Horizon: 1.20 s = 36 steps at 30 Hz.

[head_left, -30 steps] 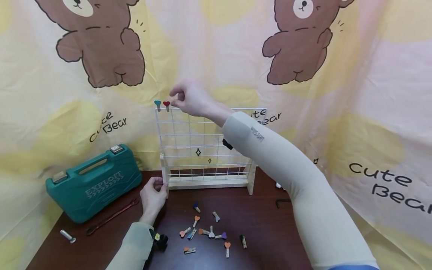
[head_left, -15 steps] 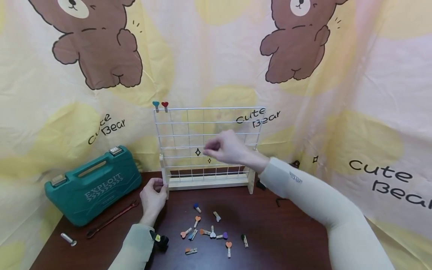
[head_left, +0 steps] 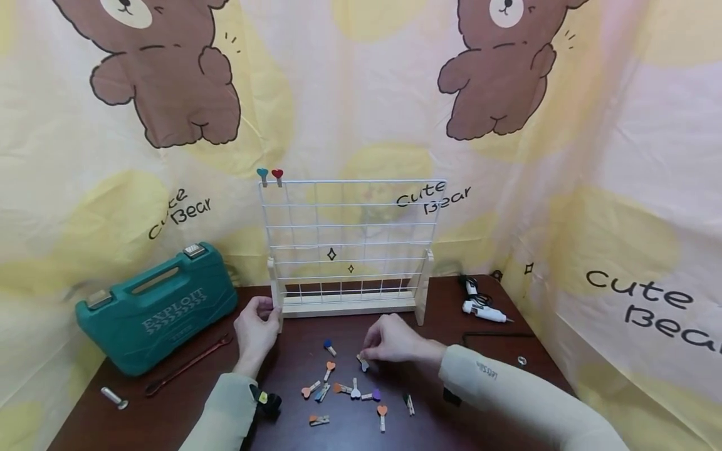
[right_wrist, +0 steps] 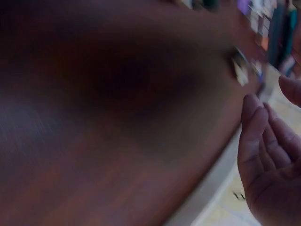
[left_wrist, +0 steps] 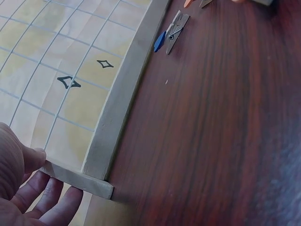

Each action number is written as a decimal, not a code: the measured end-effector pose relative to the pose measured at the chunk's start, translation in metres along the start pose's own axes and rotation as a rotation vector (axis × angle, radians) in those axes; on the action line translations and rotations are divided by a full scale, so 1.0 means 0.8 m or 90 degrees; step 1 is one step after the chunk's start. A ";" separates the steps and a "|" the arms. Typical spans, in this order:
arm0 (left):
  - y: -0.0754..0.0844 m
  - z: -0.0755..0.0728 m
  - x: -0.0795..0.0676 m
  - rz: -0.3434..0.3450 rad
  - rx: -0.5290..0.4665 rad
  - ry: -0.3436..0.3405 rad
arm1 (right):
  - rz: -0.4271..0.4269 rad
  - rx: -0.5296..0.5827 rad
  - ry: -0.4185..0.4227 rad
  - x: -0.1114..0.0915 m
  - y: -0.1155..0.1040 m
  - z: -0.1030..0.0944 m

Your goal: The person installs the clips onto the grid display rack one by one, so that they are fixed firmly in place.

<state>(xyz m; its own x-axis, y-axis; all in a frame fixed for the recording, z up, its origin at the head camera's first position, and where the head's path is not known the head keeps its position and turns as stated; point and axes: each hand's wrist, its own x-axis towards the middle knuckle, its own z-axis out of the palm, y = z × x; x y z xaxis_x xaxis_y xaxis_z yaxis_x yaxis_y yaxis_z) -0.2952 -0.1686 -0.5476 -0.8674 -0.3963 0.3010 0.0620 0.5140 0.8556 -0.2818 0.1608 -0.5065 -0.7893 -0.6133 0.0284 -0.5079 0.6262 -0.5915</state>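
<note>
A white wire grid rack (head_left: 350,223) stands on wooden feet at the back of the table. My left hand (head_left: 256,329) holds its left wooden foot (left_wrist: 77,180), thumb on one side and curled fingers on the other. Reaching down to the tabletop, my right hand (head_left: 393,341) is at a small clothespin with a pale heart (head_left: 363,366). In the blurred right wrist view its thumb and fingers (right_wrist: 254,117) are apart, with a clothespin (right_wrist: 240,69) just beyond the tips. A teal heart clothespin (head_left: 262,175) and a red one (head_left: 277,176) are clipped at the rack's top left.
Several loose clothespins (head_left: 322,393) lie scattered on the dark table. At left stand a teal tool case (head_left: 163,310), a red wrench (head_left: 188,363) and a bolt (head_left: 114,398). A white glue gun (head_left: 485,311) and a black hex key (head_left: 499,334) lie at right.
My right hand has come down from beside the red clothespin at the rack's top left, across the grid, to the loose clothespins. The left hand has stayed at the rack's foot.
</note>
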 end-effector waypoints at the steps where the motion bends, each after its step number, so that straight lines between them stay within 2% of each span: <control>1: 0.000 -0.001 0.000 0.000 0.001 0.001 | 0.009 -0.002 -0.005 -0.001 0.001 0.007; 5: 0.000 -0.001 0.001 -0.002 0.004 0.001 | 0.048 -0.023 -0.010 -0.002 0.003 0.024; 9: -0.002 -0.001 0.001 -0.002 0.009 0.007 | 0.065 -0.045 -0.008 -0.001 0.001 0.030; 14: -0.002 -0.001 0.002 -0.008 0.011 0.009 | 0.072 -0.047 -0.018 0.003 0.002 0.030; 18: -0.002 0.000 0.003 -0.014 0.010 0.005 | 0.084 -0.003 -0.027 0.004 0.005 0.020; 22: -0.001 0.000 0.003 -0.009 0.010 0.008 | 0.075 0.055 -0.001 0.007 -0.001 -0.005; 24: 0.000 -0.001 0.003 -0.009 0.008 0.011 | 0.051 0.069 0.022 0.011 -0.011 -0.023; 30: 0.002 -0.002 0.003 -0.014 0.007 0.012 | -0.036 0.084 0.056 0.029 -0.052 -0.087; 36: 0.001 0.000 0.002 -0.022 0.005 0.002 | -0.046 0.096 0.069 0.050 -0.101 -0.146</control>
<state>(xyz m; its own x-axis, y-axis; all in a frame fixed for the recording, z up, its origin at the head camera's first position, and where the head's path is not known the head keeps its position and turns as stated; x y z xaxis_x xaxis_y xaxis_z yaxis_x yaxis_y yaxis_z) -0.2963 -0.1689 -0.5465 -0.8672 -0.4170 0.2721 0.0276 0.5054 0.8625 -0.3127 0.1419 -0.3639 -0.7894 -0.5935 0.1573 -0.5138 0.4982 -0.6984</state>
